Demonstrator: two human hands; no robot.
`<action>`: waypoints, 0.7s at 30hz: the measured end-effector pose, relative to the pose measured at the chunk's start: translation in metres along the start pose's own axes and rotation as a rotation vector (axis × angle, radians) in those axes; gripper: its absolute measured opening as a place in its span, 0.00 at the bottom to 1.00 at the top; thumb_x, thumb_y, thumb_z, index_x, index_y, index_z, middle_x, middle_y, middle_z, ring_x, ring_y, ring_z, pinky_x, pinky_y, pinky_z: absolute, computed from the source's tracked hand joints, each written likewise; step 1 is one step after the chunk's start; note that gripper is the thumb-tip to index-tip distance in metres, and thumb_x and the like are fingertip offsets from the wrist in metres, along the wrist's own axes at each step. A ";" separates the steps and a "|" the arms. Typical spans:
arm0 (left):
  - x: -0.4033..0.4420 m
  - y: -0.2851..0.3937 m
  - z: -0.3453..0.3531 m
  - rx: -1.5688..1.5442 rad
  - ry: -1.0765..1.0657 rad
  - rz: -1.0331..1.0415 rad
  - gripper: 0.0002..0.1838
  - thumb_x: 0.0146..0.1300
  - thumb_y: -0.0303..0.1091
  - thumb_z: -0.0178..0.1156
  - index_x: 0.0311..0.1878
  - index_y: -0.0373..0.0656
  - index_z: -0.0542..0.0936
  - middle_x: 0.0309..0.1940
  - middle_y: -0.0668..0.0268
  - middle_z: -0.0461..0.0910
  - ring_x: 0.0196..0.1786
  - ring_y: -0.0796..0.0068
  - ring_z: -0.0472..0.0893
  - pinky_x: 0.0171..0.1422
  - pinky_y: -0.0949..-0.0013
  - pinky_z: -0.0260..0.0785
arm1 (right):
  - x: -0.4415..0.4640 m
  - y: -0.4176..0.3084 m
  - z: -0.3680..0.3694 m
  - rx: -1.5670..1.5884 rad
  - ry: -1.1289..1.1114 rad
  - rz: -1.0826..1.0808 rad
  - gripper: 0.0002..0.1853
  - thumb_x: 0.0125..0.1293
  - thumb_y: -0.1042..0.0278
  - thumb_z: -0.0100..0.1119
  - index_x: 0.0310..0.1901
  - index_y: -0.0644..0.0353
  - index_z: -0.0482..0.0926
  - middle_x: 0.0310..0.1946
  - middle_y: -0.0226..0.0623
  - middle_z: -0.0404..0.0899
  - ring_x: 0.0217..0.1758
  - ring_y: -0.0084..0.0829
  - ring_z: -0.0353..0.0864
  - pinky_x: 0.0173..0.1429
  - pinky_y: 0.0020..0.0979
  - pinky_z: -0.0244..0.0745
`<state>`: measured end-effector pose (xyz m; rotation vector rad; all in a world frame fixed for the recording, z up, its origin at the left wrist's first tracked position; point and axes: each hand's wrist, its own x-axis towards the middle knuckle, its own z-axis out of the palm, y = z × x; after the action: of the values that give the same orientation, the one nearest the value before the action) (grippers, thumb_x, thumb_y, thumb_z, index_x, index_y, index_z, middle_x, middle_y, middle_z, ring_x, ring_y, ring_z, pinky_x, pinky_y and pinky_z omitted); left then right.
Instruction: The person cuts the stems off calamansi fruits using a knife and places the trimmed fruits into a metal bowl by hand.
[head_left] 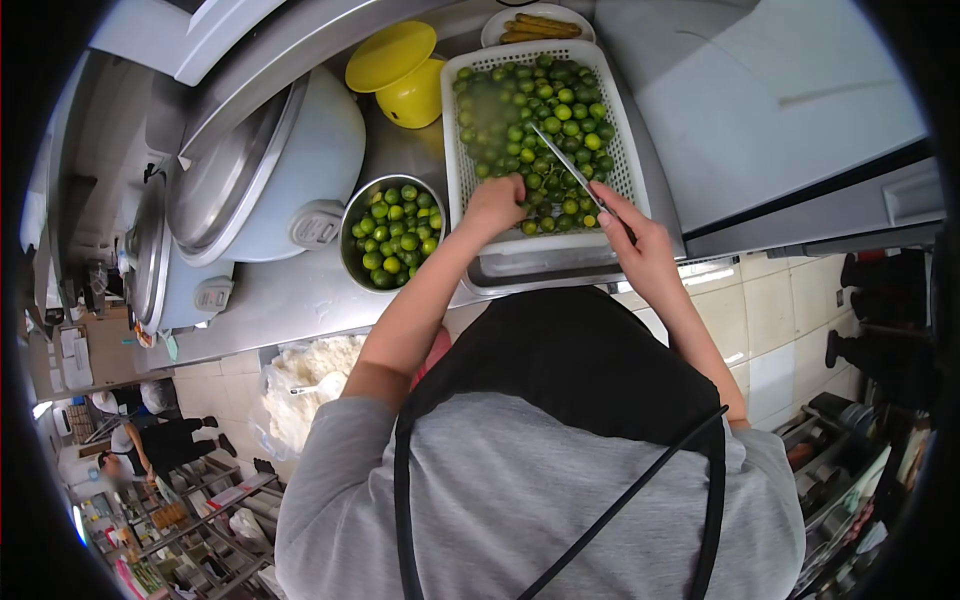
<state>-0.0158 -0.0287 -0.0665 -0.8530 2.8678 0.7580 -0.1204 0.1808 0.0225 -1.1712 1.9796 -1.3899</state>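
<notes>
My right hand (640,245) is closed around the handle of a knife (565,160), whose blade points up and left over the limes. My left hand (497,207) reaches over the near left part of a white perforated basket (622,150). Its fingers curl down among small green limes (560,112); what they hold, if anything, is hidden. A metal bowl (346,245) stands left of the basket, filled with more green limes (396,236). My left forearm passes close to the bowl's right side.
The basket rests on a metal tray (540,277). Yellow containers (410,92) and a white plate (490,30) with brown sticks stand behind. Large rice cookers (310,160) line the left. A bag of white material (310,400) sits below the counter. Another person (160,445) stands far left.
</notes>
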 end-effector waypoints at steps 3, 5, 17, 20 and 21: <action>-0.018 -0.003 -0.028 -0.632 0.120 -0.014 0.16 0.47 0.26 0.64 0.42 0.42 0.78 0.30 0.59 0.80 0.37 0.67 0.81 0.42 0.67 0.74 | -0.004 0.000 -0.003 0.022 0.012 -0.003 0.18 0.67 0.65 0.50 0.58 0.54 0.71 0.52 0.43 0.76 0.52 0.35 0.78 0.53 0.28 0.69; -0.029 0.001 -0.040 -1.070 0.159 -0.022 0.17 0.49 0.24 0.64 0.45 0.40 0.77 0.32 0.60 0.80 0.37 0.70 0.81 0.41 0.69 0.74 | -0.006 -0.006 -0.002 0.100 -0.046 0.105 0.18 0.67 0.65 0.49 0.58 0.54 0.71 0.52 0.43 0.75 0.52 0.36 0.77 0.54 0.28 0.69; -0.053 0.026 -0.063 -1.476 0.408 -0.006 0.12 0.58 0.21 0.57 0.46 0.33 0.75 0.36 0.65 0.76 0.41 0.77 0.78 0.52 0.69 0.74 | -0.007 0.001 0.023 0.090 -0.110 -0.036 0.17 0.67 0.64 0.48 0.56 0.56 0.72 0.47 0.46 0.78 0.48 0.40 0.79 0.52 0.30 0.70; -0.051 0.028 -0.060 -1.483 0.418 0.027 0.11 0.58 0.21 0.58 0.45 0.33 0.75 0.37 0.64 0.77 0.40 0.77 0.78 0.52 0.69 0.74 | -0.006 -0.002 0.022 0.080 -0.117 -0.033 0.17 0.67 0.64 0.49 0.56 0.56 0.72 0.45 0.48 0.78 0.47 0.40 0.80 0.51 0.30 0.71; -0.051 0.031 -0.058 -1.449 0.404 0.020 0.10 0.57 0.21 0.58 0.44 0.33 0.75 0.36 0.64 0.77 0.40 0.77 0.78 0.51 0.69 0.74 | -0.005 -0.005 0.021 0.081 -0.114 -0.032 0.17 0.67 0.64 0.49 0.56 0.56 0.72 0.45 0.48 0.78 0.47 0.40 0.80 0.51 0.30 0.71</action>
<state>0.0157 -0.0078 0.0073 -1.0406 2.1265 3.0025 -0.0998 0.1731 0.0183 -1.2225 1.8172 -1.3733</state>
